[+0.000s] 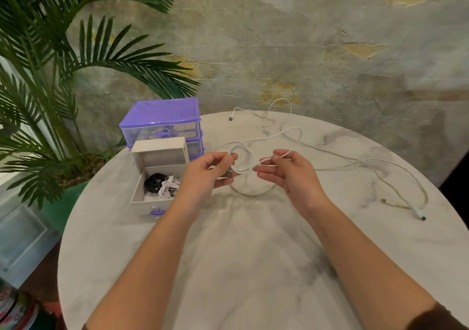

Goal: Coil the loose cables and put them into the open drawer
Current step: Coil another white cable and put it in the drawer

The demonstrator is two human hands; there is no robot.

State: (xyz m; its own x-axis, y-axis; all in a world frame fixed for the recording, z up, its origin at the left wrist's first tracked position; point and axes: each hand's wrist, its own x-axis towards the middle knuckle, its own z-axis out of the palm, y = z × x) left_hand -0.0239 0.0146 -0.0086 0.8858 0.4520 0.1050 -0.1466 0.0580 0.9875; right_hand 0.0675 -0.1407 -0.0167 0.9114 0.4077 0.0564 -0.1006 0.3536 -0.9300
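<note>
while both hands (pixel 253 171) pinch one white cable (pixel 245 163), two coils (pixel 162 186) fill one drawer (pixel 149 202).

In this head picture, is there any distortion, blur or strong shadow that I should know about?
Head view: wide-angle distortion curves the round marble table and stretches both forearms; soft shadows lie under the left hand and right hand; the palm plant and frame edges look slightly soft.

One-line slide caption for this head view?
Both hands, left and right, coil a white cable above a marble table; the open drawer holds coiled cables.
</note>
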